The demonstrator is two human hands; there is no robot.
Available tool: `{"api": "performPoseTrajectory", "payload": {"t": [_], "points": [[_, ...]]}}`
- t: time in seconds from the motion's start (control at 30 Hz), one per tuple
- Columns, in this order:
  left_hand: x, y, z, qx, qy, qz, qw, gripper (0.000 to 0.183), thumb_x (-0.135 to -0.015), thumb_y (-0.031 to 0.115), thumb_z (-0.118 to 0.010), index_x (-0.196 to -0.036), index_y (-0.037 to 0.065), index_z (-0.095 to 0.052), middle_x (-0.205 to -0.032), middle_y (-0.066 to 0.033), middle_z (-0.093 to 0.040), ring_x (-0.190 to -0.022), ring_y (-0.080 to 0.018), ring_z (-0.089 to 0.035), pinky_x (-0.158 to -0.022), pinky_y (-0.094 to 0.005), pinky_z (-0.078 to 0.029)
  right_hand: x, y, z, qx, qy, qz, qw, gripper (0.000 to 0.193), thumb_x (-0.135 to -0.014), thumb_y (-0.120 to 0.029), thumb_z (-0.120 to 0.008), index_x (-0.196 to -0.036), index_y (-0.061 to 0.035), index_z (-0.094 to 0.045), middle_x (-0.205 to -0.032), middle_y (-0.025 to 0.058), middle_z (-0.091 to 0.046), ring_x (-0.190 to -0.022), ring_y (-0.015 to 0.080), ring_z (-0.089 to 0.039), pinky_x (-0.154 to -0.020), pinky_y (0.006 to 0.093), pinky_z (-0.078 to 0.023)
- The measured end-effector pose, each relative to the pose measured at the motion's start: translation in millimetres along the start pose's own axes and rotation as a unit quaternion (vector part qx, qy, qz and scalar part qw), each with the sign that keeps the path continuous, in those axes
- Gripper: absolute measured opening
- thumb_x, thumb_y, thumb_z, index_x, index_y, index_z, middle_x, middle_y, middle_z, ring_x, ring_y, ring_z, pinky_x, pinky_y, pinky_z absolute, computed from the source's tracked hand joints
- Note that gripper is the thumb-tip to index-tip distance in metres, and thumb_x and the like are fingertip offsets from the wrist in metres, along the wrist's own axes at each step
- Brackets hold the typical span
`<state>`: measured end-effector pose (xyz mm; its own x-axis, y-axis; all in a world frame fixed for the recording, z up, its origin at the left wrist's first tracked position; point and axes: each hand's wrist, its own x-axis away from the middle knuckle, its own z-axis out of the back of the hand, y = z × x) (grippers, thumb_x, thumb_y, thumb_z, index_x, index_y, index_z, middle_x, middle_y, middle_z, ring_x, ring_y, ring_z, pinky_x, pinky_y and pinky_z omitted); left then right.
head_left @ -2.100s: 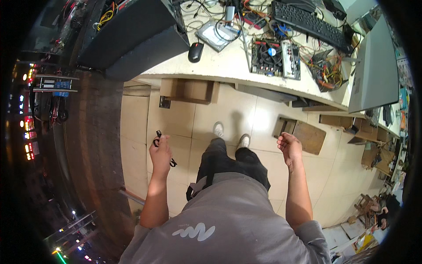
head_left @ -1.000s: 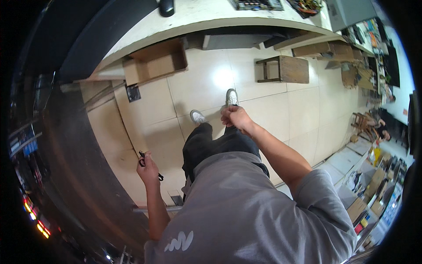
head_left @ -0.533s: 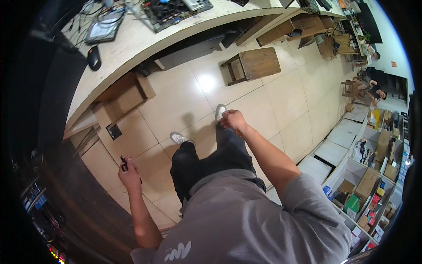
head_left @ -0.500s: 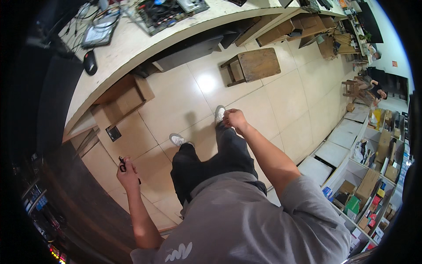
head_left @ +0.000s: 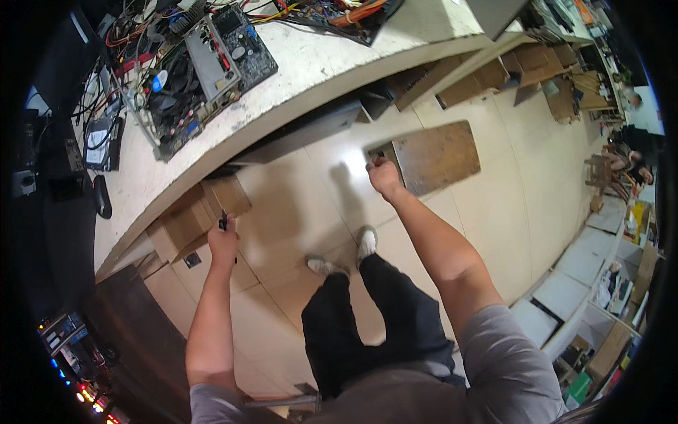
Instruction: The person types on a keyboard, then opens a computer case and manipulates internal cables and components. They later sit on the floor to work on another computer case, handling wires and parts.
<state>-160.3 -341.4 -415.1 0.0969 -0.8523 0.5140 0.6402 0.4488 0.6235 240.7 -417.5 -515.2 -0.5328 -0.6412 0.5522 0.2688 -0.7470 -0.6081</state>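
My left hand is closed round a small black tool, whose tip stands up past the fingers; its kind does not show. It hangs over the floor beside an open cardboard box under the bench. My right hand has its fingers curled together above the left end of a wooden stool. What lies in that fist, if anything, is hidden. From here I cannot tell whether the hand touches the stool.
Ahead runs a long white workbench. On it lie a circuit board, tangled cables, a hard drive and a black mouse. Shelves with boxes line the right. A seated person is far right.
Both hands have moved forward and up, the right one now before the stool. The view has shifted nearer the bench, showing more of the boards and cables.
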Motion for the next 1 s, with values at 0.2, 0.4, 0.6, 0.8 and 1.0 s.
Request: {"api": "performPoseTrajectory", "payload": {"t": [0.2, 0.4, 0.6, 0.8, 1.0], "points": [[-169, -17, -57, 0.068, 0.162, -0.072, 0.982, 0.035, -0.089, 0.019, -0.066, -0.115, -0.003, -0.060, -0.105, -0.0098, -0.065, -0.084, -0.0197, -0.061, -0.071, -0.0309, -0.046, -122, -62, -37, 0.005, 0.142, 0.134, 0.981, 0.063, -0.086, -0.034, -0.060, -0.126, 0.0125, -0.044, -0.121, 0.0341, -0.053, -0.116, 0.0438, -0.051, -0.101, 0.0412, -0.041], [-259, -47, -101, -0.078, 0.255, -0.050, 0.963, 0.075, -0.079, 0.048, -0.073, -0.133, 0.003, -0.049, -0.116, -0.0165, -0.061, -0.095, -0.0267, -0.061, -0.081, -0.0355, -0.048, -165, -57, -48, 0.002, 0.114, 0.129, 0.985, 0.079, -0.078, -0.041, -0.071, -0.125, 0.0149, -0.042, -0.121, 0.0349, -0.053, -0.117, 0.0430, -0.051, -0.098, 0.0411, -0.042], [-229, -2, -86, 0.087, 0.107, 0.123, 0.983, 0.065, -0.080, 0.048, -0.073, -0.123, 0.004, -0.054, -0.086, -0.0113, -0.064, -0.058, -0.0193, -0.056, -0.050, -0.0320, -0.043, -169, -41, -43, -0.013, 0.118, 0.113, 0.986, 0.070, -0.074, -0.036, -0.077, -0.120, 0.0069, -0.045, -0.115, 0.0308, -0.057, -0.108, 0.0433, -0.057, -0.091, 0.0425, -0.047], [-158, -22, -85, 0.187, 0.050, 0.137, 0.972, 0.045, -0.077, 0.041, -0.078, -0.093, 0.006, -0.055, -0.067, -0.0037, -0.059, -0.041, -0.0111, -0.041, -0.035, -0.0264, -0.028, -149, 22, -53, -0.045, 0.146, 0.176, 0.972, 0.071, -0.071, -0.024, -0.085, -0.119, 0.0103, -0.044, -0.098, 0.0222, -0.066, -0.089, 0.0298, -0.064, -0.075, 0.0384, -0.052], [-118, -142, -102, 0.374, -0.050, 0.242, 0.894, 0.014, -0.077, 0.009, -0.065, -0.077, 0.009, -0.051, -0.062, -0.0026, -0.049, -0.050, -0.0117, -0.045, -0.040, -0.0248, -0.032, -62, 57, -55, -0.345, 0.053, -0.092, 0.933, 0.058, -0.070, 0.014, -0.065, -0.120, 0.0042, -0.037, -0.096, 0.0138, -0.058, -0.077, 0.0202, -0.060, -0.061, 0.0302, -0.051]]}}
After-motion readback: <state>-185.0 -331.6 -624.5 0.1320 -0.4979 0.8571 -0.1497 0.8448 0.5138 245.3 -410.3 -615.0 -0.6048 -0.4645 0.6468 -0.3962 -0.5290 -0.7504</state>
